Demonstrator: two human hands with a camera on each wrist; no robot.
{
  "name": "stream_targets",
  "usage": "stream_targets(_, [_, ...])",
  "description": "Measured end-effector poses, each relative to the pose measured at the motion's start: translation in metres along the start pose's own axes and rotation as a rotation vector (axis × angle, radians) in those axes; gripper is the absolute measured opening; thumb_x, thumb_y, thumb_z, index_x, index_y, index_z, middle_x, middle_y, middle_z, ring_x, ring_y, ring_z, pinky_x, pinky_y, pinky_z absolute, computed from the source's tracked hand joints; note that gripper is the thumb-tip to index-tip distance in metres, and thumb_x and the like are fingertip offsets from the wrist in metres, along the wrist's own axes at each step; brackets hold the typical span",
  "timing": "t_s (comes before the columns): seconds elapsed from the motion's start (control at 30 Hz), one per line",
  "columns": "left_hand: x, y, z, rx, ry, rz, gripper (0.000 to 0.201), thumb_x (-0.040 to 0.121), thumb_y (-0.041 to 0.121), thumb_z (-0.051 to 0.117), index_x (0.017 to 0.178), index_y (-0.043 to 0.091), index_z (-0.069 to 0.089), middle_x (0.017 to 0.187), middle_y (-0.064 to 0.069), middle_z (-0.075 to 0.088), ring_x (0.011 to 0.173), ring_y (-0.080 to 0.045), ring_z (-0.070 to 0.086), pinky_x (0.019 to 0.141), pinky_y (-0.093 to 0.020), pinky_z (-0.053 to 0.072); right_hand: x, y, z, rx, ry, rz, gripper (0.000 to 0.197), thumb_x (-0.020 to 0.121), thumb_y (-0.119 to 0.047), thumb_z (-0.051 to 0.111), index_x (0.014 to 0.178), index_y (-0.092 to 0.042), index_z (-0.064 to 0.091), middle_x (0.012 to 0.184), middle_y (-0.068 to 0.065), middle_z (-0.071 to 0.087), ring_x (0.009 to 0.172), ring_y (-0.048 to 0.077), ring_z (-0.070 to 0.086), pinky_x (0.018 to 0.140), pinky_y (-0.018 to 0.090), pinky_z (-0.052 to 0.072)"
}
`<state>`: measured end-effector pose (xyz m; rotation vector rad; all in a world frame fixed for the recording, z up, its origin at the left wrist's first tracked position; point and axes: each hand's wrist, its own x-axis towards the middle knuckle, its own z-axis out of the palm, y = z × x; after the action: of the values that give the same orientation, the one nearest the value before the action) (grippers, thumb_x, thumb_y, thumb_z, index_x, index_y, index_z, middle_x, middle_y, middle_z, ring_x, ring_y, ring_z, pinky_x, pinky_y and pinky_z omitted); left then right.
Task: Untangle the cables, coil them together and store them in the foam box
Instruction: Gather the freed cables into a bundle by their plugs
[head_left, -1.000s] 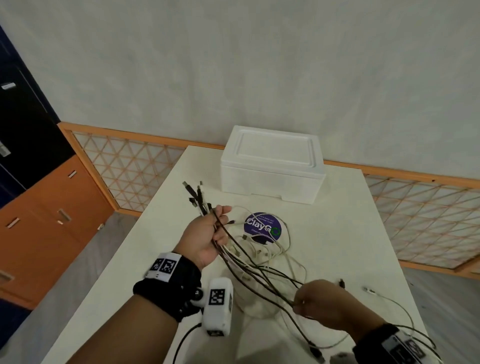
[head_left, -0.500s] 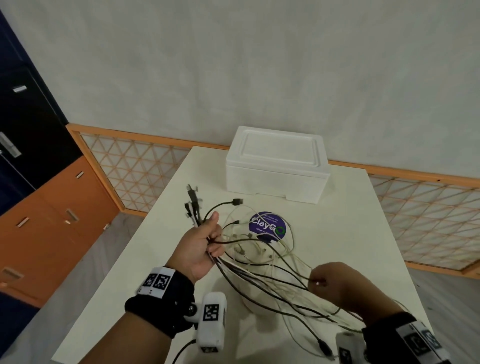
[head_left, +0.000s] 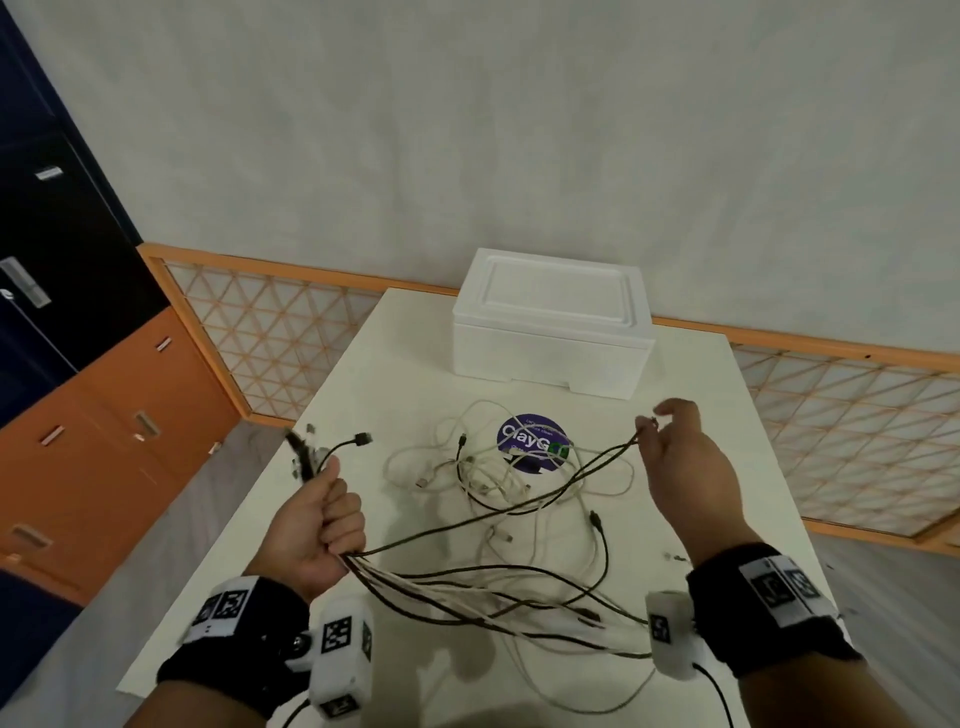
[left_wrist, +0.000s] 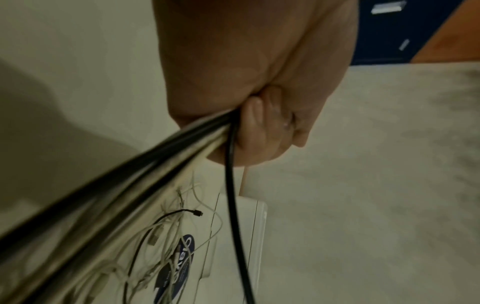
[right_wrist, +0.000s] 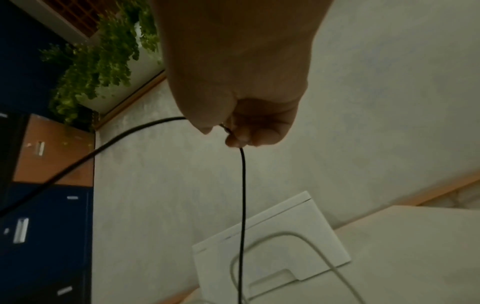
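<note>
My left hand (head_left: 324, 525) (left_wrist: 259, 131) is a fist round a bundle of black and white cables (head_left: 467, 587) (left_wrist: 109, 185), their plug ends sticking up above the thumb. My right hand (head_left: 670, 447) (right_wrist: 233, 131) is raised at the right and pinches one black cable (head_left: 566, 480) (right_wrist: 242, 195) between thumb and fingertips, stretched back toward the left fist. More loose white cables (head_left: 483, 473) lie tangled on the table. The white foam box (head_left: 550, 325) (right_wrist: 272, 246) stands at the table's far end with its lid on.
A round purple sticker (head_left: 532, 444) marks the white table (head_left: 727, 415) under the loose cables. An orange lattice rail (head_left: 270, 332) runs behind the table. Orange and dark blue cabinets (head_left: 78, 395) stand to the left, across a strip of grey floor.
My right hand has risen from low near the table's front up and to the right, drawing one black cable taut. My left hand has closed into a tighter fist on the bundle.
</note>
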<state>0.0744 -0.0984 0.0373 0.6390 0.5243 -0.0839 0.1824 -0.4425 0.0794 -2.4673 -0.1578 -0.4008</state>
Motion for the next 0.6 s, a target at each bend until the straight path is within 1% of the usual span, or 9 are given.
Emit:
stream_targets(0.07, [-0.003, -0.004, 0.009, 0.097, -0.018, -0.029, 0.046, 0.083, 0.039, 0.056, 0.048, 0.022, 0.032, 0.045, 0.008, 0.021, 0.032, -0.006, 0.011, 0.032, -0.017, 0.011, 0.008, -0.007, 0.003, 0.108, -0.049, -0.033, 0.033, 0.096, -0.041, 0.032, 0.115, -0.018, 0.045, 0.068, -0.005, 0.058, 0.064, 0.025, 0.056, 0.058, 0.035, 0.043])
stream_targets(0.17, [-0.002, -0.014, 0.029, 0.239, -0.048, -0.045, 0.041, 0.082, 0.037, 0.058, 0.052, 0.022, 0.035, 0.048, 0.007, 0.021, 0.031, -0.005, 0.017, 0.034, -0.018, 0.009, 0.019, -0.022, 0.000, 0.490, -0.239, 0.049, 0.048, 0.079, -0.071, 0.037, 0.091, -0.030, 0.059, 0.086, 0.001, 0.064, 0.077, 0.024, 0.061, 0.071, 0.043, 0.052])
stream_targets(0.2, [0.000, -0.018, 0.037, 0.261, -0.056, -0.042, 0.039, 0.083, 0.036, 0.059, 0.055, 0.022, 0.035, 0.048, 0.007, 0.022, 0.031, -0.005, 0.017, 0.034, -0.018, 0.009, 0.021, -0.030, -0.004, 0.615, -0.271, 0.093, 0.054, 0.073, -0.079, 0.042, 0.084, -0.030, 0.061, 0.090, 0.003, 0.065, 0.081, 0.023, 0.063, 0.070, 0.041, 0.052])
stream_targets(0.23, [0.002, -0.021, 0.047, 0.275, -0.066, -0.034, 0.037, 0.085, 0.034, 0.059, 0.058, 0.021, 0.036, 0.048, 0.007, 0.024, 0.032, -0.005, 0.017, 0.034, -0.018, 0.010, 0.022, -0.039, -0.010, 0.705, -0.278, 0.093, 0.055, 0.073, -0.079, 0.045, 0.082, -0.028, 0.062, 0.093, 0.004, 0.066, 0.084, 0.023, 0.064, 0.070, 0.038, 0.053])
stream_targets(0.33, [0.009, -0.032, 0.085, 0.359, -0.078, 0.075, 0.027, 0.092, 0.021, 0.057, 0.067, 0.020, 0.046, 0.058, 0.003, 0.043, 0.033, -0.003, 0.020, 0.034, -0.016, 0.012, 0.023, -0.069, -0.029, 0.953, -0.285, 0.035, 0.050, 0.084, -0.062, 0.047, 0.088, -0.013, 0.060, 0.095, 0.008, 0.068, 0.087, 0.026, 0.066, 0.072, 0.037, 0.054])
stream_targets(0.4, [0.012, -0.038, 0.112, 0.423, -0.111, 0.168, 0.020, 0.089, 0.011, 0.062, 0.072, 0.017, 0.053, 0.076, -0.005, 0.057, 0.033, -0.004, 0.022, 0.035, -0.015, 0.015, 0.019, -0.090, -0.037, 1.050, -0.325, -0.014, 0.048, 0.086, -0.056, 0.048, 0.091, -0.009, 0.057, 0.100, 0.012, 0.067, 0.089, 0.027, 0.066, 0.073, 0.039, 0.054])
stream_targets(0.47, [0.012, -0.044, 0.137, 0.527, -0.202, 0.216, 0.013, 0.083, 0.003, 0.067, 0.085, 0.014, 0.062, 0.085, -0.003, 0.065, 0.034, -0.005, 0.027, 0.037, -0.016, 0.018, 0.012, -0.109, -0.041, 1.082, -0.337, -0.047, 0.044, 0.088, -0.049, 0.043, 0.091, -0.007, 0.056, 0.099, 0.013, 0.065, 0.087, 0.029, 0.066, 0.073, 0.041, 0.055])
stream_targets(0.53, [0.010, -0.053, 0.152, 0.707, -0.257, 0.224, 0.020, 0.080, -0.001, 0.069, 0.097, 0.010, 0.066, 0.082, 0.003, 0.072, 0.035, -0.004, 0.037, 0.038, -0.017, 0.023, 0.008, -0.121, -0.045, 1.140, -0.318, -0.079, 0.041, 0.088, -0.043, 0.041, 0.089, -0.005, 0.056, 0.096, 0.014, 0.063, 0.085, 0.028, 0.064, 0.073, 0.040, 0.057])
stream_targets(0.6, [0.007, -0.059, 0.159, 0.837, -0.273, 0.267, 0.007, 0.082, -0.001, 0.068, 0.088, 0.003, 0.067, 0.072, 0.000, 0.070, 0.036, 0.001, 0.045, 0.039, -0.013, 0.031, 0.006, -0.124, -0.049, 1.162, -0.276, -0.123, 0.038, 0.092, -0.038, 0.043, 0.094, -0.004, 0.058, 0.098, 0.014, 0.062, 0.086, 0.025, 0.064, 0.078, 0.042, 0.057])
